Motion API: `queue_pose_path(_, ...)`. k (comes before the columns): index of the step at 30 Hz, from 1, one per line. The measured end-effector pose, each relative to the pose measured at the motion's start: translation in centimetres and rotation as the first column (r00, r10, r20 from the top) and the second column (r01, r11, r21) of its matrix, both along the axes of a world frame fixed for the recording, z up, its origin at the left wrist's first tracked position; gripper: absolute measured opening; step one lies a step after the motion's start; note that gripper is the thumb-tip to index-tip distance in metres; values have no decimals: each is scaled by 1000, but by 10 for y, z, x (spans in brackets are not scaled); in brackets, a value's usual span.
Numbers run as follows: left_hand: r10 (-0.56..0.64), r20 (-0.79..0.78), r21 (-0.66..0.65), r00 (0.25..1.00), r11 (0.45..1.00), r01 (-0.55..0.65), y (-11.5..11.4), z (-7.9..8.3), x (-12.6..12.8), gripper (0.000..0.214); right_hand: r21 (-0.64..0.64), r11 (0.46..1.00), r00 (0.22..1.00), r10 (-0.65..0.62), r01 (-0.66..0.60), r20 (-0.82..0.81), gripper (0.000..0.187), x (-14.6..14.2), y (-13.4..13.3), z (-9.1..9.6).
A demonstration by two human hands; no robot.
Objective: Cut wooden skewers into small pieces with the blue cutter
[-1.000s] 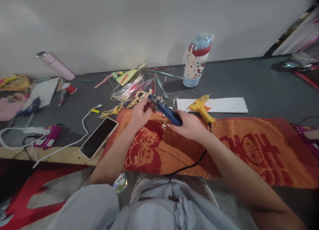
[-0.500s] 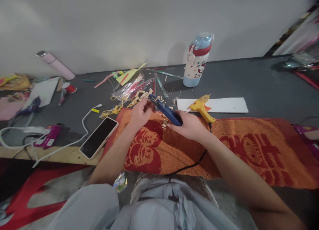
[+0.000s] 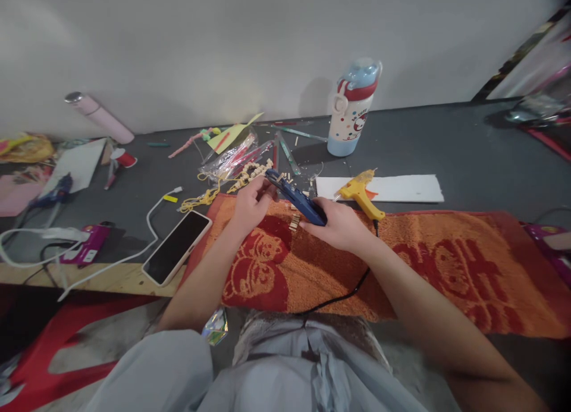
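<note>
A long dark-blue hand tool (image 3: 297, 199) slants over the orange and red towel (image 3: 321, 269), its far end tipped up and to the left. My right hand (image 3: 341, 226) is wrapped round the near end, thumb on top. At the far end my left hand (image 3: 253, 205) is closed in a pinch beside the tool; what lies between its fingers is hidden. A small pale sliver (image 3: 280, 177) shows near the tool's tip. Just below the tool, several short wooden pieces (image 3: 294, 222) lie on the towel. More light scraps are scattered behind it.
A yellow glue gun (image 3: 360, 192) rests on a white strip (image 3: 408, 188) at the right, its black cord crossing the towel. A cartoon bottle (image 3: 352, 112) stands behind. Beaded yellow string (image 3: 200, 199), a phone (image 3: 177, 247) and a white cable (image 3: 154, 222) lie at the left.
</note>
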State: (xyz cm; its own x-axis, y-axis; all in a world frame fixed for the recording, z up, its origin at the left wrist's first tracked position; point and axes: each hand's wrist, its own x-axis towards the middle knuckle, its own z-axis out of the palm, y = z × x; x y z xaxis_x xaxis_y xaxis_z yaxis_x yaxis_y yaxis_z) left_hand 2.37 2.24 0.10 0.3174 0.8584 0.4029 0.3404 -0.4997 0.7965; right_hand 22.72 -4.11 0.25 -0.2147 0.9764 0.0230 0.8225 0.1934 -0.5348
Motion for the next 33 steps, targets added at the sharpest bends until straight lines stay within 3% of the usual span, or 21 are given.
queue_pose_path(8, 19, -17, -6, 1000, 1000, -19, -1, 3, 2, 14, -2, 1000, 1000, -6, 6, 5, 42, 0, 0, 0)
queue_pose_path(15, 109, -158, 7, 981, 994, -110, -5, 12, 2, 20, 20, 1000, 999, -20, 19, 30, 40, 1, -1, 1)
queue_pose_path(33, 161, -202, 52, 966, 987, -153, -3, 7, 1, 21, 46, 998, 998, -33, 30, 58, 38, -4, -3, -2)
